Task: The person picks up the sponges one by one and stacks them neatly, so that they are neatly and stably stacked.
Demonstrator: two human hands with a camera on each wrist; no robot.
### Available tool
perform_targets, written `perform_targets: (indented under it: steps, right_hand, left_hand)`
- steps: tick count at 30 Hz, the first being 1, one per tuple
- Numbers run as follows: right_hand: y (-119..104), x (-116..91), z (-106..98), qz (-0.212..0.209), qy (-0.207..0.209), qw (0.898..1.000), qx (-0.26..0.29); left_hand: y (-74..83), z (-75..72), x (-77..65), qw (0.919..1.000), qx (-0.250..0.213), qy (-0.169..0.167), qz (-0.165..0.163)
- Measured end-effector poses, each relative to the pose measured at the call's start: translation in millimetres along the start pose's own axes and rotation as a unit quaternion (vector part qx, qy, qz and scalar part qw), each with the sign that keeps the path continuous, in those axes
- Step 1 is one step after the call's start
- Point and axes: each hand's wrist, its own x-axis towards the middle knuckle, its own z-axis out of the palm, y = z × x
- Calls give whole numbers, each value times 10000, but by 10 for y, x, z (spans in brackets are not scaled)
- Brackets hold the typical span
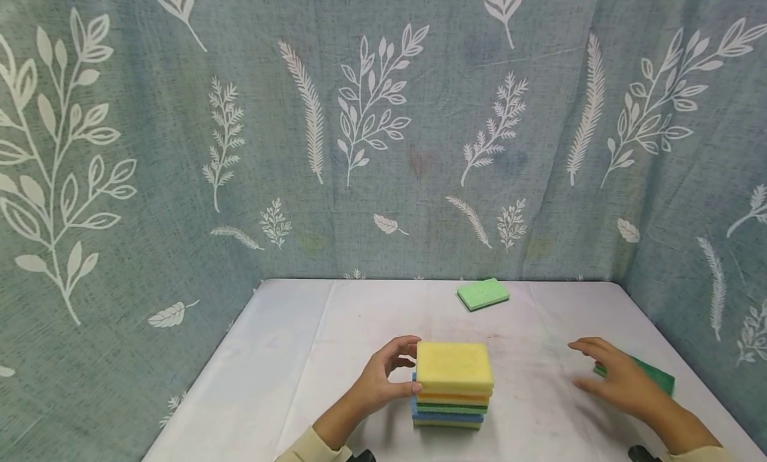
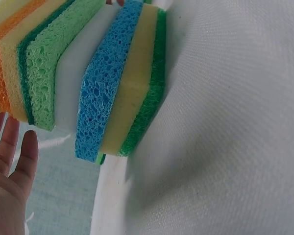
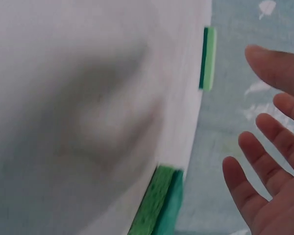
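Observation:
A stack of several sponges (image 1: 455,369) stands on the white table, topped by a yellow sponge (image 1: 454,365). Below it come orange, green, white and blue (image 2: 104,83) layers, with a yellow sponge with a green scouring side (image 2: 146,105) at the bottom. My left hand (image 1: 383,375) is at the stack's left side, thumb by the top sponge's front corner and fingertips along its edge. Spread in the air, my right hand (image 1: 623,379) holds nothing. It partly hides a dark green sponge (image 1: 656,375) lying at the right of the table.
A light green sponge (image 1: 483,294) with a dark underside lies near the far edge of the white tabletop (image 1: 359,329). Behind the table and along both sides hangs a grey-green leaf-patterned curtain (image 1: 419,202).

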Motion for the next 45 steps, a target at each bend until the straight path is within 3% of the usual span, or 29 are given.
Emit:
perform_targets:
  steps: [7,20,37,45]
  right_hand:
    - [133,-90,-84,489,-294,9984,28]
    - [472,-246,-246,1299,-550,9888,-495]
    - [849,-285,-241,1330,-823,9835,-904]
    - [924,-304,-212,1631,-876,9775,-1007]
  left_hand:
    - [4,8,-11,10000,-5,37,10]
    - [7,5,-5,10000,-20,-12,45]
    - [21,5,-10,9999,-141,-11,-80]
    - [-3,-2,-16,9998,-122,4,171]
